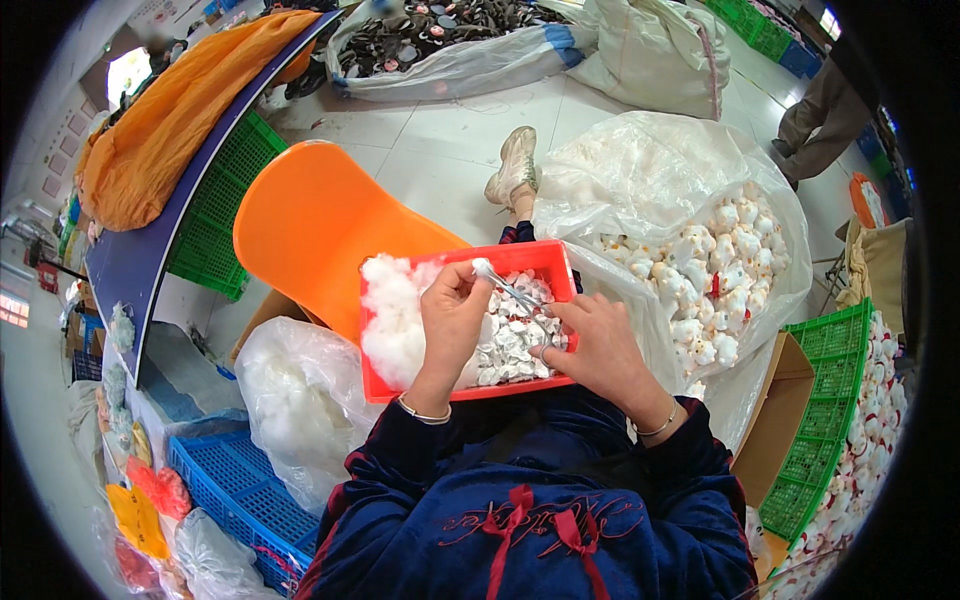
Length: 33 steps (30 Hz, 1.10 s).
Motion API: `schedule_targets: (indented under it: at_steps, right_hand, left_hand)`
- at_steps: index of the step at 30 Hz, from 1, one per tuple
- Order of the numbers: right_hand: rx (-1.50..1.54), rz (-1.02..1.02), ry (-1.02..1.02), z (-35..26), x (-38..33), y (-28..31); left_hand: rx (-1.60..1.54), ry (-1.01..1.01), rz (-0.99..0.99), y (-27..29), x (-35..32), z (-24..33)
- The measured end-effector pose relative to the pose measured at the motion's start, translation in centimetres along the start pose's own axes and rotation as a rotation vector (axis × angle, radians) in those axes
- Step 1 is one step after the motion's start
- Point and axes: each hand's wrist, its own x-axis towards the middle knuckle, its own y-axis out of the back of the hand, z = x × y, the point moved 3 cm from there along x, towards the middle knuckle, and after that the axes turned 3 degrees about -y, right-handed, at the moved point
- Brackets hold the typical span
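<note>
On my lap rests a red tray (374, 388), with fluffy white stuffing (392, 325) in its left half and many small white fabric pieces (505, 362) in its right. My left hand (452, 318), closed in a pinch, holds up a small white fabric piece (482, 268) above the tray. My right hand (605, 345) grips slim metal forceps (517, 294) with scissor-like handles, a finger by the handle loop. Their tip reaches the piece in my left fingers; whether it is inside the piece, I cannot tell.
An orange chair (320, 225) stands ahead on the left. Right of the tray lies a large clear bag (640, 160) with white stuffed pieces (710, 270). A bag of stuffing (300, 400) and a blue crate (235, 490) sit at left, a green crate (825, 420) at right. Another person's leg (830, 110) shows far right.
</note>
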Motion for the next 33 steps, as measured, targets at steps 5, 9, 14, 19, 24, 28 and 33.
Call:
schedule_targets:
  at_steps: [5,9,14,19,24,28,33]
  right_hand:
    - [0.076,-0.059,-0.045,0.5,-0.1,-0.3]
    - [0.157,-0.123,-0.064,-0.3,0.6,-0.2]
    - [0.105,0.027,-0.013,1.6,-0.2,-1.4]
    - [-0.038,0.022,0.052,1.2,-0.2,-0.4]
    - [-0.172,-0.097,0.063,1.6,-0.4,0.3]
    - [-0.199,-0.172,0.035,1.3,-0.9,1.1]
    - [-0.239,-0.181,0.041,0.7,-1.0,2.0]
  left_hand:
    - [0.035,-0.047,0.033,-0.5,-0.2,-0.3]
    - [0.034,-0.026,-0.072,-0.4,-0.7,-1.2]
    - [0.187,0.123,-0.291,0.4,0.4,-1.0]
    - [0.102,0.197,-0.249,1.8,0.3,-1.6]
    - [0.157,0.191,-0.321,2.0,0.1,-2.4]
    - [0.202,0.17,-0.321,1.6,-0.5,-2.1]
    - [0.233,0.165,-0.3,2.0,-0.6,-2.3]
